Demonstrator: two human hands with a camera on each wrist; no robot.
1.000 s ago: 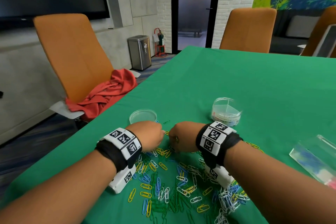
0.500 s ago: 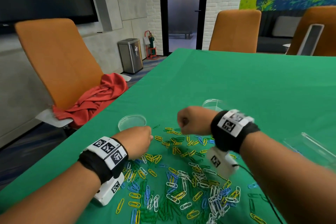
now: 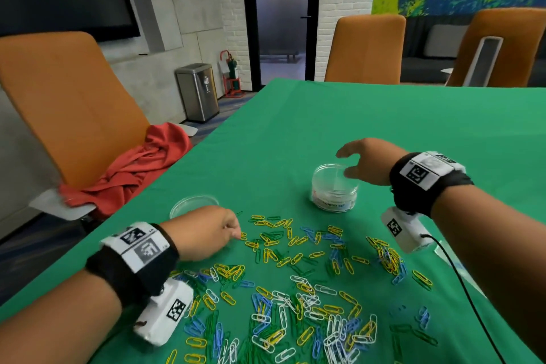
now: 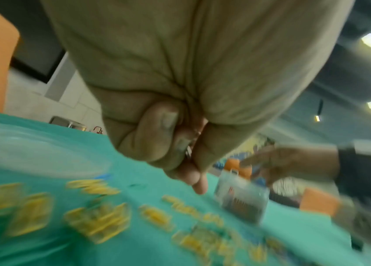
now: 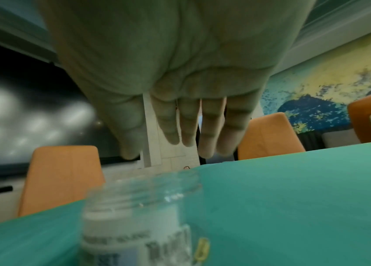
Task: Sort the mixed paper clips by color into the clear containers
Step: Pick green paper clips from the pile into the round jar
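The right hand (image 3: pixel 367 165) hovers with fingers (image 5: pixel 204 133) spread over the round clear plastic container (image 3: pixel 334 188), probably releasing clips. The left hand (image 3: pixel 204 232), fingers curled, pinches something small at the mixed coloured paper clips (image 3: pixel 295 284) strewn on the green-covered bench (image 3: pixel 384 127). A shallow clear lid (image 3: pixel 193 204) lies beside it.

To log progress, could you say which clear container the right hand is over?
The taller clear round jar with a label, not the shallow dish.
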